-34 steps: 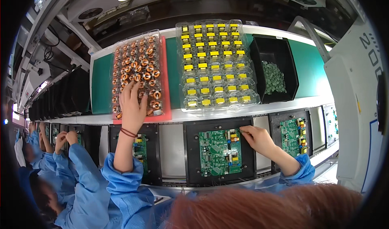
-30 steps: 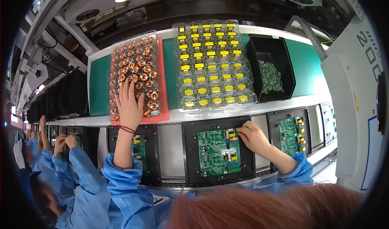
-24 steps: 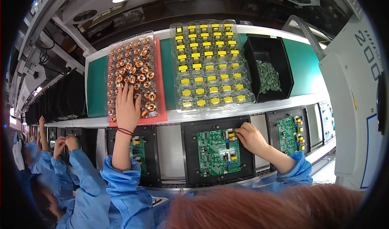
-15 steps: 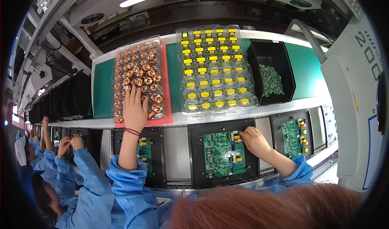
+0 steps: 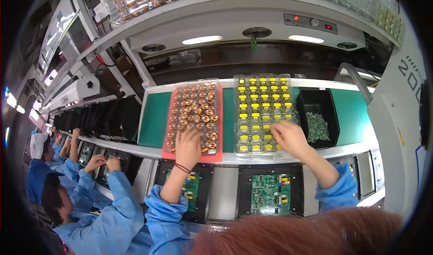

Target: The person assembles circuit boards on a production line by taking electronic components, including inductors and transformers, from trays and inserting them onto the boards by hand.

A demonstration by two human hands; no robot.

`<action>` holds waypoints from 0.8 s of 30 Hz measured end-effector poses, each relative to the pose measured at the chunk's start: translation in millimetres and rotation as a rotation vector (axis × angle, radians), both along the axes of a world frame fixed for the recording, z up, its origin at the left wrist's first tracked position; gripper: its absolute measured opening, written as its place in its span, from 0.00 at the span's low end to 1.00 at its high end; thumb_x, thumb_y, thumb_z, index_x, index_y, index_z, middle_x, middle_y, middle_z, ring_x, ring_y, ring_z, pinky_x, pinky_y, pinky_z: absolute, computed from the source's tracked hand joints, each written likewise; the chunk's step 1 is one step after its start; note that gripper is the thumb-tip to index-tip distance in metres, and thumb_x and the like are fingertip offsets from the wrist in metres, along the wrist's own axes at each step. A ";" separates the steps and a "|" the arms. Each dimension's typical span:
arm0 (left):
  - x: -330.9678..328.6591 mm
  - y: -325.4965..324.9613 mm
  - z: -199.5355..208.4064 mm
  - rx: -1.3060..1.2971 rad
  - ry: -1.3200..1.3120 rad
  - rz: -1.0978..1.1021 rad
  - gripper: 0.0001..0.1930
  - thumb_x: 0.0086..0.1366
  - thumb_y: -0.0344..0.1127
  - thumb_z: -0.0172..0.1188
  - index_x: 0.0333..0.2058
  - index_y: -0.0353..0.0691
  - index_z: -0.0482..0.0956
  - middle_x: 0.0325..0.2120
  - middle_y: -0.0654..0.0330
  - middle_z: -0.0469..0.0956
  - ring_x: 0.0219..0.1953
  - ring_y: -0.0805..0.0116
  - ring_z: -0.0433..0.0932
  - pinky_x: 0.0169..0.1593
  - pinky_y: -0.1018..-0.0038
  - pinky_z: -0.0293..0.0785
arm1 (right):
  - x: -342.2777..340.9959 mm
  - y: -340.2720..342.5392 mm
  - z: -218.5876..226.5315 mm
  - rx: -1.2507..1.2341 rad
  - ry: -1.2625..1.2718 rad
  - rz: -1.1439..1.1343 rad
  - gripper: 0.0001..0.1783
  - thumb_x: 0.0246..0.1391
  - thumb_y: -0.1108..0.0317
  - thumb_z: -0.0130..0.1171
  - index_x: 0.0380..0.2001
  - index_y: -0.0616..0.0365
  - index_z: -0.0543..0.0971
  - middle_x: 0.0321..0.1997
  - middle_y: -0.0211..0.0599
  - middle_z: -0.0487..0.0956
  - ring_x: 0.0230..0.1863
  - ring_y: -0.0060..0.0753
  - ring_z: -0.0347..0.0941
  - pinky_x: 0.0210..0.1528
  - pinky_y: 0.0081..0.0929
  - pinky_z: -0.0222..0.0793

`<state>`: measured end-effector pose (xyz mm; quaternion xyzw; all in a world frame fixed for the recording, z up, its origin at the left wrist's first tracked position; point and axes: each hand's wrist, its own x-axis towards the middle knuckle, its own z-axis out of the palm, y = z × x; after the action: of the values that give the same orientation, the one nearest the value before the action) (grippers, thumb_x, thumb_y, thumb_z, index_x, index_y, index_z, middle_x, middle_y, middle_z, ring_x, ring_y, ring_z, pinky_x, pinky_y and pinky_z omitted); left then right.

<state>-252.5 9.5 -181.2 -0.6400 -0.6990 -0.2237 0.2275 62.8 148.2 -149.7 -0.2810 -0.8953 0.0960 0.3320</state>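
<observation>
My left hand [image 5: 188, 146] is over the clear tray of copper-wound coils [image 5: 194, 97], its fingers bent down among the coils in the near half. Its fingertips are hidden, so what they grip cannot be seen. A dark red cord circles that wrist. My right hand [image 5: 288, 136] reaches over the near right part of a clear tray of yellow-topped transformers [image 5: 266, 106]. Its fingers are drawn together in a pinch; anything between them is too small to make out. Below it, a green circuit board [image 5: 266, 194] with yellow and orange parts sits in a black carrier [image 5: 246, 183].
A black bin [image 5: 318, 97] of small grey-green discs [image 5: 317, 126] stands right of the transformers. Another circuit board [image 5: 191, 192] lies below my left wrist. A pink sheet [image 5: 216, 155] lies under the coil tray. Co-workers in blue sit at the left; a shelf [image 5: 225, 2] spans overhead.
My right hand has left the circuit board and moved up to the transformer tray. My left hand's fingers, stretched before, are now bent into the coils. The view has tilted up.
</observation>
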 end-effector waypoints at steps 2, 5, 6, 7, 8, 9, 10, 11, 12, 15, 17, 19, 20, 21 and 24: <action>-2.3 -5.1 4.6 0.024 -0.059 -0.050 0.08 0.56 0.29 0.55 0.35 0.40 0.79 0.40 0.58 0.77 0.51 0.57 0.70 0.59 0.54 0.57 | -38.9 24.9 -5.3 -0.136 -0.058 -0.221 0.14 0.52 0.59 0.57 0.33 0.60 0.78 0.33 0.45 0.78 0.35 0.48 0.76 0.37 0.39 0.71; -5.9 -13.5 10.8 0.021 -0.164 -0.172 0.09 0.55 0.26 0.56 0.36 0.37 0.79 0.38 0.54 0.78 0.44 0.54 0.74 0.50 0.61 0.68 | -70.3 51.1 -21.2 -0.200 -0.283 -0.400 0.26 0.47 0.46 0.59 0.33 0.61 0.78 0.33 0.46 0.79 0.34 0.47 0.77 0.36 0.41 0.73; -6.6 -15.8 8.0 0.037 -0.162 -0.245 0.09 0.55 0.25 0.58 0.36 0.36 0.79 0.36 0.53 0.78 0.40 0.54 0.75 0.44 0.65 0.71 | -79.8 52.9 -23.2 -0.201 -0.272 -0.383 0.26 0.47 0.46 0.59 0.33 0.61 0.78 0.33 0.46 0.79 0.34 0.47 0.77 0.36 0.41 0.73; -5.4 -19.0 6.8 -0.009 -0.196 -0.295 0.09 0.55 0.27 0.58 0.36 0.37 0.79 0.37 0.54 0.77 0.41 0.56 0.75 0.44 0.66 0.71 | -88.1 53.7 -23.8 -0.205 -0.269 -0.437 0.26 0.46 0.45 0.59 0.32 0.62 0.78 0.31 0.46 0.79 0.34 0.46 0.78 0.35 0.40 0.73; -0.8 -22.9 4.9 -0.028 -0.175 -0.297 0.09 0.56 0.27 0.59 0.37 0.37 0.79 0.37 0.56 0.77 0.40 0.57 0.75 0.44 0.66 0.71 | -95.2 53.5 -25.1 -0.209 -0.274 -0.487 0.27 0.45 0.45 0.60 0.30 0.62 0.79 0.30 0.46 0.80 0.34 0.46 0.78 0.35 0.39 0.74; 7.9 -27.1 5.1 -0.053 -0.157 -0.307 0.09 0.56 0.27 0.59 0.37 0.37 0.78 0.38 0.57 0.77 0.40 0.58 0.75 0.44 0.66 0.70 | -97.9 52.9 -23.4 -0.216 -0.274 -0.477 0.27 0.45 0.45 0.60 0.30 0.62 0.79 0.30 0.46 0.80 0.34 0.46 0.78 0.35 0.39 0.74; 16.1 -28.3 7.5 -0.051 -0.145 -0.326 0.10 0.56 0.28 0.58 0.38 0.38 0.78 0.37 0.58 0.77 0.39 0.59 0.75 0.43 0.67 0.70 | -99.9 55.2 -17.5 -0.268 -0.266 -0.501 0.26 0.44 0.46 0.60 0.29 0.62 0.80 0.29 0.47 0.80 0.33 0.46 0.78 0.35 0.39 0.74; 18.7 -27.1 5.2 -0.057 -0.142 -0.328 0.10 0.56 0.28 0.58 0.38 0.38 0.78 0.37 0.58 0.77 0.39 0.59 0.75 0.43 0.67 0.70 | -101.1 57.0 -12.3 -0.320 -0.254 -0.534 0.24 0.43 0.46 0.60 0.27 0.61 0.81 0.28 0.47 0.80 0.33 0.45 0.78 0.34 0.38 0.74; 20.4 -25.2 1.3 -0.056 -0.143 -0.329 0.10 0.56 0.28 0.59 0.38 0.38 0.78 0.36 0.58 0.77 0.39 0.59 0.75 0.43 0.67 0.70 | -101.5 56.2 -10.8 -0.330 -0.222 -0.551 0.22 0.41 0.48 0.61 0.24 0.61 0.81 0.27 0.47 0.80 0.33 0.45 0.79 0.33 0.38 0.75; 27.0 -21.0 -1.9 -0.075 -0.143 -0.333 0.10 0.55 0.28 0.59 0.38 0.38 0.78 0.34 0.58 0.76 0.38 0.58 0.74 0.43 0.66 0.70 | -100.8 54.5 -12.9 -0.317 -0.238 -0.559 0.22 0.40 0.49 0.61 0.24 0.60 0.81 0.27 0.45 0.80 0.32 0.44 0.79 0.33 0.37 0.75; 32.9 -12.3 -3.4 -0.005 -0.202 -0.268 0.11 0.55 0.29 0.60 0.38 0.37 0.78 0.34 0.56 0.76 0.37 0.57 0.74 0.42 0.65 0.71 | -88.4 52.7 -13.9 -0.333 -0.195 -0.601 0.23 0.39 0.49 0.61 0.23 0.62 0.80 0.26 0.45 0.80 0.31 0.43 0.79 0.33 0.37 0.75; 29.8 -1.2 -7.0 -0.024 -0.245 -0.262 0.10 0.54 0.29 0.60 0.37 0.37 0.78 0.33 0.54 0.76 0.37 0.56 0.75 0.41 0.64 0.71 | -66.0 51.7 -22.2 -0.286 0.134 -0.387 0.20 0.39 0.55 0.63 0.23 0.64 0.80 0.25 0.43 0.79 0.28 0.39 0.79 0.31 0.31 0.74; 24.1 1.6 -11.9 -0.056 -0.264 -0.233 0.09 0.54 0.30 0.61 0.35 0.37 0.77 0.32 0.53 0.76 0.36 0.55 0.75 0.40 0.63 0.71 | -56.8 33.3 -7.7 -0.412 0.222 -0.271 0.16 0.45 0.60 0.62 0.27 0.65 0.78 0.25 0.40 0.79 0.26 0.34 0.79 0.27 0.26 0.72; 24.4 3.4 -16.1 -0.092 -0.287 -0.219 0.09 0.53 0.31 0.61 0.33 0.36 0.77 0.31 0.52 0.76 0.35 0.54 0.75 0.39 0.63 0.71 | -42.4 18.2 -3.7 -0.420 0.192 -0.298 0.16 0.45 0.60 0.62 0.27 0.65 0.78 0.25 0.40 0.79 0.26 0.34 0.79 0.27 0.26 0.72; 38.5 4.9 -5.5 -0.104 -0.167 -0.006 0.11 0.52 0.34 0.62 0.34 0.35 0.75 0.28 0.51 0.75 0.33 0.52 0.75 0.38 0.60 0.70 | 13.8 -17.3 -6.5 -1.211 0.731 0.147 0.13 0.56 0.66 0.54 0.42 0.63 0.73 0.34 0.38 0.79 0.30 0.35 0.79 0.24 0.21 0.71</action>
<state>-214.0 14.4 -186.7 -0.6321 -0.7244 -0.2401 0.1342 76.6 130.9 -156.2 -0.3046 -0.5325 0.6871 0.3894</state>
